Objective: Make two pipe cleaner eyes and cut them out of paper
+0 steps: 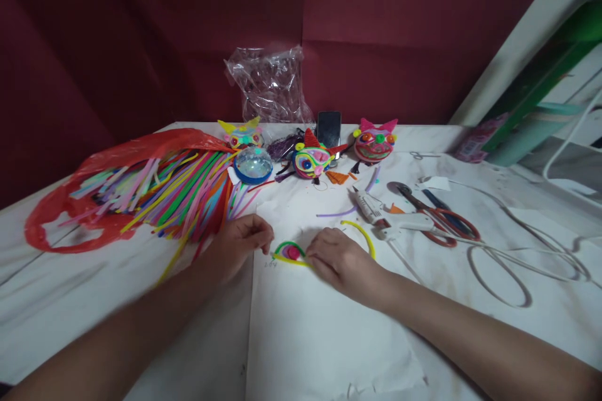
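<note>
An eye-shaped piece of coiled pipe cleaners (pixel 292 253), pink and purple inside a green arch, lies on white paper between my hands. A yellow pipe cleaner (pixel 297 261) runs along its lower edge, and a curved yellow length (pixel 367 238) shows behind my right hand. My right hand (pixel 341 263) is closed, its fingertips gripping the yellow pipe cleaner at the piece's right corner. Beside the left corner is my left hand (pixel 244 241), its fingers curled and pinched together. Whatever lies between those fingertips is hidden.
Many coloured pipe cleaners (pixel 188 194) spill from a red plastic bag (pixel 136 147) on the left. Decorated animal heads (pixel 375 140), a clear dome (pixel 253 165) and a phone (pixel 328 128) stand behind. A glue gun (pixel 399 221), scissors (pixel 442 219) and a looped cable (pixel 522 266) lie right.
</note>
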